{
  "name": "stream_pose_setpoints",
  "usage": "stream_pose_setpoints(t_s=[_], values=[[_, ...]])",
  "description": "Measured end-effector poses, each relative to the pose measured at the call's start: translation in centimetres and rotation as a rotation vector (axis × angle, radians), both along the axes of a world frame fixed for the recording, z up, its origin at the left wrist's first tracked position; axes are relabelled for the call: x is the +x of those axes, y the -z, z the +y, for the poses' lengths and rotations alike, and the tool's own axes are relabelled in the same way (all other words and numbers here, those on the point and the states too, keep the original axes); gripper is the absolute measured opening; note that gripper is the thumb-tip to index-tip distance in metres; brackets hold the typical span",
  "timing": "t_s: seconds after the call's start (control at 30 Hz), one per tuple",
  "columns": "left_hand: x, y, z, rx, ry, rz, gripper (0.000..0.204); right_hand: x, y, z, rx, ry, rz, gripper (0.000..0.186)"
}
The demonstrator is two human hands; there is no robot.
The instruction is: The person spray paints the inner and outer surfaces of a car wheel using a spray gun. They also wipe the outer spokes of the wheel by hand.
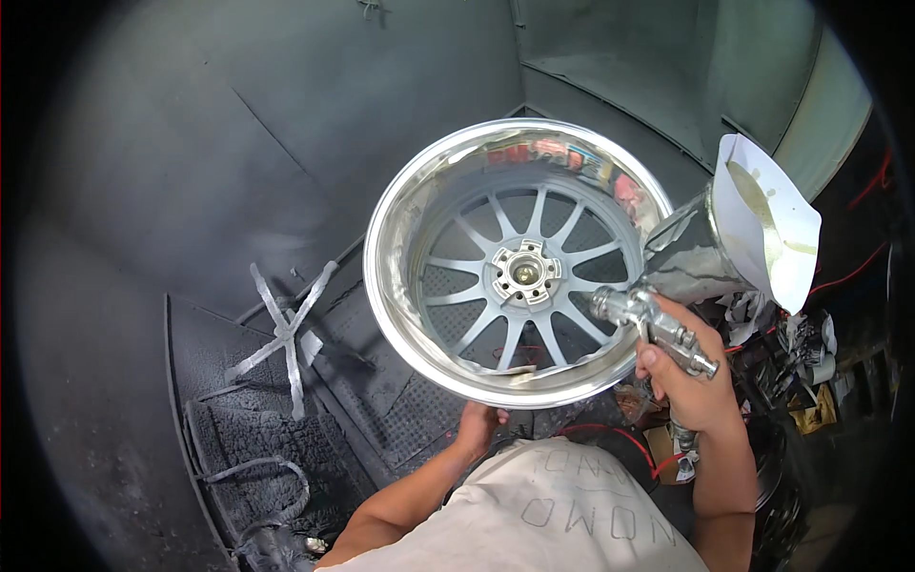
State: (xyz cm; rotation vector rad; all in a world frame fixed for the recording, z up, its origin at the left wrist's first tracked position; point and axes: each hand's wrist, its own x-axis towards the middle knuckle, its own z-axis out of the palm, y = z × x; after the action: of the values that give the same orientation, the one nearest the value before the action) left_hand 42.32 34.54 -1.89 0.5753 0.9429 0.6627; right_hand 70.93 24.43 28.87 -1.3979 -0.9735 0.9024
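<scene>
A car wheel rim (410, 191) with a polished chrome lip and grey spokes is held up in front of me, its inner side facing the camera. My left hand (477, 424) grips its lower edge from underneath. My right hand (688, 381) is closed on the handle of a metal spray gun (658, 324), whose nozzle points at the rim's right inner side. On top of the gun sits a metal cup (691, 253) with a white paper funnel (767, 224) in it, stained with pale paint.
Grey overspray coats the booth walls (238, 114) and floor. A cross-shaped metal stand (286, 334) stands at lower left beside a grated platform (257, 448). Red hoses, cans and clutter (805, 372) crowd the right side.
</scene>
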Motion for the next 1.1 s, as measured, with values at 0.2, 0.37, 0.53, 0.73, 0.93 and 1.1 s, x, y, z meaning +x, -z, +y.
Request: stream_pose_setpoints(t_s=[0.2, 0.37, 0.53, 0.73, 0.93, 1.1], values=[[-3.7, 3.0, 0.7, 0.124, 0.388, 0.262, 0.017, 0.5, 0.5, -0.4, 0.025, 0.188, -0.052, 0.057], [-6.7, 2.5, 9.3, 0.099, -0.129, 0.35, 0.03, 1.6, 0.1, -1.2, 0.016, 0.214, -0.055, 0.059], [-5.0, -1.3, 12.3, 0.248, -0.177, 0.236, 0.051, 0.7, -1.3, -2.5, -0.027, -0.028, 0.206, 0.057], [0.1, 0.0, 4.9, 0.131, -0.269, 0.127, 0.048, 0.1, -0.7, -1.7, -0.064, -0.036, 0.082, 0.051], [-1.0, 1.4, -1.3, -0.047, 0.181, 0.053, 0.03, 0.1, -0.1, -0.8, -0.014, 0.101, -0.063, 0.048], [-1.2, -0.7, -3.0, -0.099, 0.598, 0.056, 0.019, 0.2, 0.1, -0.8, -0.064, 0.172, -0.055, 0.051]])
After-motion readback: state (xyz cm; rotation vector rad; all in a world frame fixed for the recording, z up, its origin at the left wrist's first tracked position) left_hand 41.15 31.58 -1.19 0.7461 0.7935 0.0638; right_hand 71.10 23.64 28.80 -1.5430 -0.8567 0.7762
